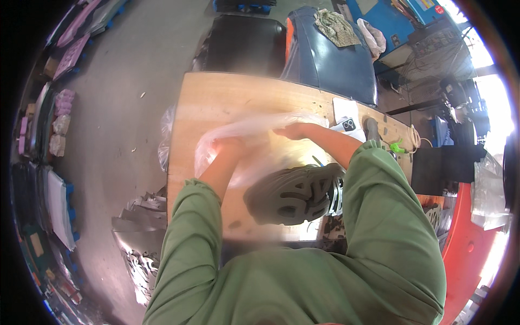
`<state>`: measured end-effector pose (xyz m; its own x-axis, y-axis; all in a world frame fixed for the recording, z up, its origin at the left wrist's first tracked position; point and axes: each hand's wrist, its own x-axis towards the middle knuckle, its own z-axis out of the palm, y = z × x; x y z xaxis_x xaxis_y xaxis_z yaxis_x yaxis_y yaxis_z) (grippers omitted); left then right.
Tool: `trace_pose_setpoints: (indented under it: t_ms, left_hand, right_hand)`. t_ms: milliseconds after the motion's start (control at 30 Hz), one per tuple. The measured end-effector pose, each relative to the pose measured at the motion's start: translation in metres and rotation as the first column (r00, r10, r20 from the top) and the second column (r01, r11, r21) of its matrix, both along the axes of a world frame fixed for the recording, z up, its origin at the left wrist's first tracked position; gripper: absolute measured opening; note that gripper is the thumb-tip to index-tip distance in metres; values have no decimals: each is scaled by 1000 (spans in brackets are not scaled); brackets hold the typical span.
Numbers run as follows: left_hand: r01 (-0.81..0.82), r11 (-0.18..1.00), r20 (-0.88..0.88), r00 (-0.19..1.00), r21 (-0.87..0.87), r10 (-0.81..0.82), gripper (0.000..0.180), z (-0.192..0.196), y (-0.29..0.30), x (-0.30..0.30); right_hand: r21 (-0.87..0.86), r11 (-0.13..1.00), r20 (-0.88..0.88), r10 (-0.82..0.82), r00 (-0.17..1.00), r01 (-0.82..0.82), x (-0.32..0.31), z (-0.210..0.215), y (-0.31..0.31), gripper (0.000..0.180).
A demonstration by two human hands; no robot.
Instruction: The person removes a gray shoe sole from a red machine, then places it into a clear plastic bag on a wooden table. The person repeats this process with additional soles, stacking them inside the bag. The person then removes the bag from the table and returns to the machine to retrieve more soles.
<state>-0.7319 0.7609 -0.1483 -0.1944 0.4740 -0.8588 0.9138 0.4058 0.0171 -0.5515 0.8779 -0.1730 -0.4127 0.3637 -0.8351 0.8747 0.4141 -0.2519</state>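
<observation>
A clear plastic bag (pixel 252 127) lies spread and crumpled over the wooden table, blurred by motion. My left hand (pixel 227 145) is at the bag's left part, with film over it, and its fingers are blurred. Along the bag's far right side, my right hand (pixel 292 131) reaches leftward with its fingers stretched out, touching or just above the film. Nearer to me sits a stack of dark grey, flat pieces with curved cut-outs (pixel 287 197), just below the bag. A thin blue pen-like thing (pixel 318 161) shows beside the stack.
On the wooden table (pixel 211 92), a phone (pixel 346 125) rests on white paper at the right, near a bright green item (pixel 397 146). Dark padded seats (pixel 238 43) stand beyond the far edge. More cut grey sheets (pixel 143 222) are piled at the left.
</observation>
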Motion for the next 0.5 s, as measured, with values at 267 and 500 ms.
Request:
trace_pose_setpoints:
  t_ms: [267,500]
  left_hand:
    - [-186,982,-1,983,25,186,90,-14,18,14]
    - [-83,996,10,997,38,83,75,-33,32,23]
  right_hand:
    - [-32,997,-178,60,982,-67,25,-16,-7,79]
    - [221,870,29,446,895,-441,63,48,-33,39]
